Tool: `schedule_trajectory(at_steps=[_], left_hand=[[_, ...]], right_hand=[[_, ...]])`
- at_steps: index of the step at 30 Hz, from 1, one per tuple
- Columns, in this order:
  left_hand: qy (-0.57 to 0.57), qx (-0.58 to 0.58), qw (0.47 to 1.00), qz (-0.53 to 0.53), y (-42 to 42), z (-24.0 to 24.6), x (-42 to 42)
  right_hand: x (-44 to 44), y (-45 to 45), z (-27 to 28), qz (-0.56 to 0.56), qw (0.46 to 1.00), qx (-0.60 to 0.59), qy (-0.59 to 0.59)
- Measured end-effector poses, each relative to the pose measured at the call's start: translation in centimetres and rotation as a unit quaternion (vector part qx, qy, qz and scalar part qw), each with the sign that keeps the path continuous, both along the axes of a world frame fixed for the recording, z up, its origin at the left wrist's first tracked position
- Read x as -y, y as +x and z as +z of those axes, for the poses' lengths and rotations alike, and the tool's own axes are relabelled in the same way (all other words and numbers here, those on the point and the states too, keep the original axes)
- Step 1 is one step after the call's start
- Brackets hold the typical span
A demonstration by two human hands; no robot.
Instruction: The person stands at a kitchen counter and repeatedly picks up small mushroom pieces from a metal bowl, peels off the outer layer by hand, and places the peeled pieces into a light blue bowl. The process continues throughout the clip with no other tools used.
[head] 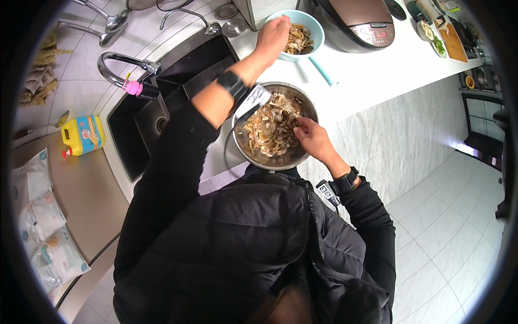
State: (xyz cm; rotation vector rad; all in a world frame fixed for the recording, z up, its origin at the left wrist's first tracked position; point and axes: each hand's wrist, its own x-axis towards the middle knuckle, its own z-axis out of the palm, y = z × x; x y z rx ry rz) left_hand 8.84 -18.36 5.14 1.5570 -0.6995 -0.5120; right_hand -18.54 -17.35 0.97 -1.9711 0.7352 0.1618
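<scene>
A round stainless steel bowl (pixel 279 166) stands at the counter's front edge, right before me. Torn mushroom pieces (pixel 265 137) lie wet inside it. My right hand (pixel 317 141) reaches over the bowl's right side, thumb and fingers pinched on a dark mushroom piece. Farther back is a light blue plastic strainer or basin (pixel 319 34) with a long handle, holding more mushroom pieces (pixel 301 40). My left hand (pixel 275 38) is over its left rim, fingers curled downward. The back of that hand hides whether anything is in its fingers.
A dark double sink (pixel 137 117) with a chrome faucet (pixel 107 69) lies to the left. Beside it stands a yellow detergent jug (pixel 84 135). A rice cooker (pixel 360 24) is behind right. Farther right are a plate of chopped greens (pixel 439 45) and a cutting board (pixel 453 44).
</scene>
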Motion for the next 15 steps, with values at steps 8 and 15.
schedule_trajectory(at_steps=[8,15], left_hand=[[0.316,0.023,0.942,-0.114,-8.4,-8.4,-10.4],[0.313,-0.287,0.881,-0.206,-7.8,-11.4,-11.3]], right_hand=[[-1.0,3.4,-5.3,-0.138,0.990,0.018,-0.023],[-1.2,5.2,-6.0,-0.220,0.931,-0.002,0.290]])
